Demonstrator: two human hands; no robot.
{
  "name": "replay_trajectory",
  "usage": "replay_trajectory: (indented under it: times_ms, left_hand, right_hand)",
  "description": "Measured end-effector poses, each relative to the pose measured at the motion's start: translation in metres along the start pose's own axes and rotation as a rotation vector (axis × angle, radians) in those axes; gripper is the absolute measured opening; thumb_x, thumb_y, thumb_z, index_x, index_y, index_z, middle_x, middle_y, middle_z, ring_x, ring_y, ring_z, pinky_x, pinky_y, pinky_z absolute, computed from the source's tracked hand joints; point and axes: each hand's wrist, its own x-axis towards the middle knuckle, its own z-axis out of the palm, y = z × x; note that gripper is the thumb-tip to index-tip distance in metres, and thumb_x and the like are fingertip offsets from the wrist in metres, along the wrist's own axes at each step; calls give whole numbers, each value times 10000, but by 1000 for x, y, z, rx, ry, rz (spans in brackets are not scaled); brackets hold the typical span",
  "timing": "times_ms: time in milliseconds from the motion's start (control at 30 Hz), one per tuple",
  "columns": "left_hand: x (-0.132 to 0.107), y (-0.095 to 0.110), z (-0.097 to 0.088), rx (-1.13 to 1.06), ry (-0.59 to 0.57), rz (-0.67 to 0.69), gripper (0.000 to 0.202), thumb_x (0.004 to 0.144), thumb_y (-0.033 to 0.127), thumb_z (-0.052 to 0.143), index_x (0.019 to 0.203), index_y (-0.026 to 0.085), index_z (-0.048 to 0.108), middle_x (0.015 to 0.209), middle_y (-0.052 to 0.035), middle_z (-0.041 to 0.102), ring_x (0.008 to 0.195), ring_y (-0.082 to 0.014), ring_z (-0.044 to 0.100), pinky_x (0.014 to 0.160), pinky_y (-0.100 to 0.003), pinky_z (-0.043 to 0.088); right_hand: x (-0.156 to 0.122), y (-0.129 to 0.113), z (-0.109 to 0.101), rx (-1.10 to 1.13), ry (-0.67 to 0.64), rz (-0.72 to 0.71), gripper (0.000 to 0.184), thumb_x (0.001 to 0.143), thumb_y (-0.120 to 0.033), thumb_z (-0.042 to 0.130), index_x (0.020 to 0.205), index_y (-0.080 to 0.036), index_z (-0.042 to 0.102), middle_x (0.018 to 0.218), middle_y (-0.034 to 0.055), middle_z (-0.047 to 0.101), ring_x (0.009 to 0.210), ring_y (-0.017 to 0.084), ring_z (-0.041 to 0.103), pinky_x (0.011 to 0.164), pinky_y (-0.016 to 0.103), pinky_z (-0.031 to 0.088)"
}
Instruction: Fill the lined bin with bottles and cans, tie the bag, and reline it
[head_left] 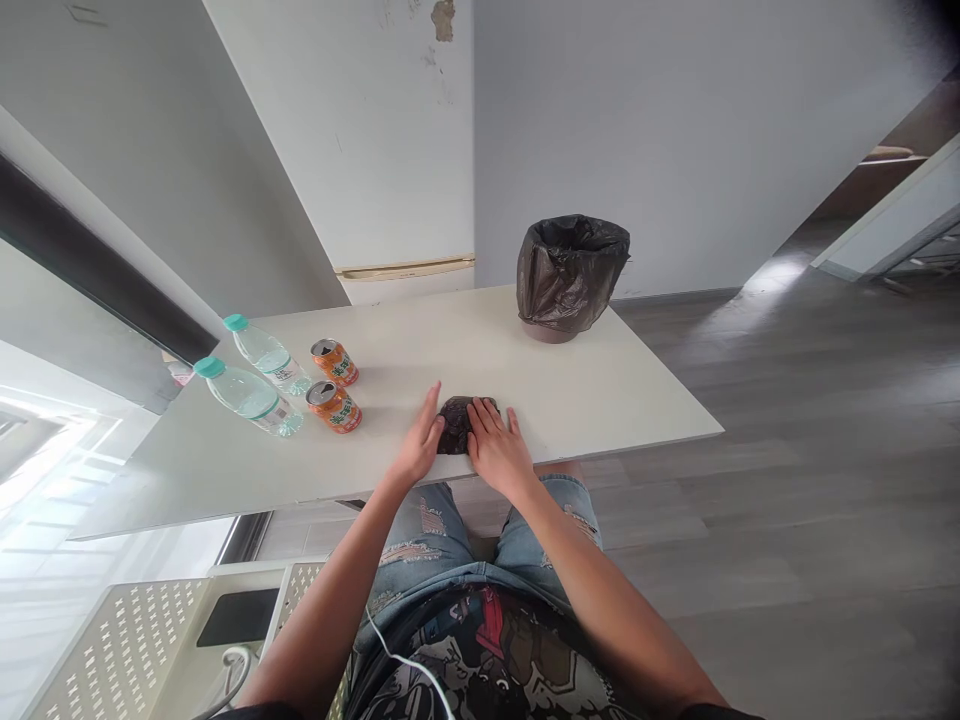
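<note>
A small bundle of black plastic bag [454, 428], crumpled and folded, lies on the white table near its front edge. My left hand [422, 440] rests along the bundle's left side, fingers stretched out and thumb apart. From the right, my right hand [499, 448] lies with extended fingers over the top of the bundle, hiding part of it. Neither hand is wrapped round it.
Two clear bottles with teal caps, one farther back [268, 355] and one nearer [247, 397], stand at the left. Beside them are two orange cans [335, 362] [334, 406]. A bin lined with a black bag [566, 285] stands at the table's [637, 400] back right.
</note>
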Motion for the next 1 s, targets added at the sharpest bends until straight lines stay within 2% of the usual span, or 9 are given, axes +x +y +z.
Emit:
replay_trajectory:
  times_ms: [167, 333, 433, 567, 667, 733, 833, 900, 1000]
  left_hand:
    - [2, -10, -6, -300, 169, -143, 610, 1103, 503, 286, 1650, 242, 357, 1740, -91, 347, 1617, -219, 319, 1309, -432, 331]
    - [3, -11, -7, -327, 138, -152, 658, 1079, 593, 302, 1632, 251, 401, 1727, -102, 372, 1600, -235, 360, 1276, -440, 388]
    - [2, -10, -8, -331, 105, -153, 633, 1076, 557, 349, 1627, 254, 422, 1731, -92, 365, 1611, -240, 336, 1293, -456, 356]
    - [2, -10, -9, -385, 85, -125, 579, 1071, 492, 395, 1591, 254, 483, 1735, -83, 358, 1623, -256, 307, 1294, -469, 350]
    - [3, -8, -11, -376, 73, -104, 525, 1059, 469, 431, 1526, 269, 564, 1727, -72, 377, 1620, -270, 313, 1287, -483, 360]
    - [4, -6, -12, -371, 80, -92, 491, 1049, 450, 460, 1481, 270, 609, 1711, -67, 409, 1614, -272, 328, 1295, -496, 341]
    - [5, 0, -14, -348, 100, -91, 459, 1047, 431, 474, 1438, 265, 649, 1685, -66, 453, 1600, -273, 355, 1319, -515, 284]
    - [4, 2, -15, -326, 109, -93, 446, 1053, 430, 465, 1410, 258, 669, 1674, -72, 468, 1589, -278, 376, 1319, -527, 277]
    - [4, 4, -16, -307, 109, -83, 430, 1056, 433, 459, 1366, 250, 694, 1662, -82, 484, 1572, -289, 404, 1296, -538, 322]
  right_hand:
    - [1, 1, -1, 4, -40, 29, 644, 1117, -372, 141, 1681, -126, 333, 1759, 85, 243, 1646, 254, 221, 1336, 605, 164]
    - [4, 18, -6, -19, -88, 174, 641, 1100, -347, 168, 1695, -148, 300, 1765, 99, 220, 1648, 295, 210, 1297, 710, 148]
    - [-2, 53, -14, -48, -60, 327, 645, 1090, -339, 170, 1699, -170, 296, 1764, 112, 236, 1647, 320, 202, 1261, 770, 142]
    - [-23, 122, -30, -55, 33, 552, 654, 1088, -358, 148, 1679, -160, 345, 1750, 138, 274, 1629, 323, 248, 1244, 794, 123]
    - [-38, 163, -44, -71, 161, 775, 658, 1084, -374, 175, 1638, -104, 405, 1723, 183, 325, 1615, 350, 261, 1233, 801, 127]
    - [-44, 176, -52, -79, 267, 866, 672, 1083, -426, 215, 1612, -72, 430, 1699, 222, 355, 1618, 384, 223, 1221, 793, 176]
    - [-48, 180, -56, -100, 482, 837, 667, 1077, -473, 281, 1581, -68, 446, 1631, 266, 437, 1597, 392, 254, 1195, 750, 273]
    - [-53, 177, -54, -107, 639, 755, 597, 1074, -431, 310, 1499, -70, 522, 1513, 281, 548, 1501, 372, 410, 1172, 656, 360]
    - [-66, 172, -47, -69, 652, 597, 480, 1068, -349, 313, 1241, -111, 693, 1248, 246, 685, 1226, 333, 607, 1084, 503, 446]
